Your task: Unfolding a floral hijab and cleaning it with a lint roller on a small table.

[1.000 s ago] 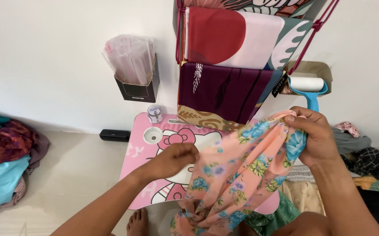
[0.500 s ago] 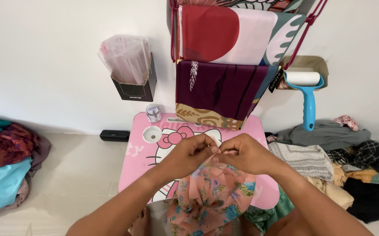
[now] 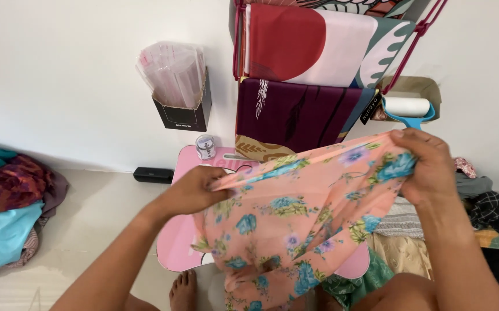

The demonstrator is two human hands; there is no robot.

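My hands, together half second ago, now spread apart. Left hand (image 3: 195, 190) pinches peach floral cloth (image 3: 295, 213) at 9 o'clock edge; right hand (image 3: 431, 167) grips 3 o'clock corner. Cloth hangs over pink table (image 3: 174, 253).

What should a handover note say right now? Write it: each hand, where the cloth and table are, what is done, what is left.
Left hand: pinching the near-left top edge of the peach floral cloth.
Right hand: gripping the cloth's upper right corner, raised higher.
Cloth: stretched between both hands, its lower part hanging over the pink table.
Done: cloth is picked up and spread along one edge.
Left: cloth is not yet folded or laid flat. Piles of clothes lie on the floor at both sides.
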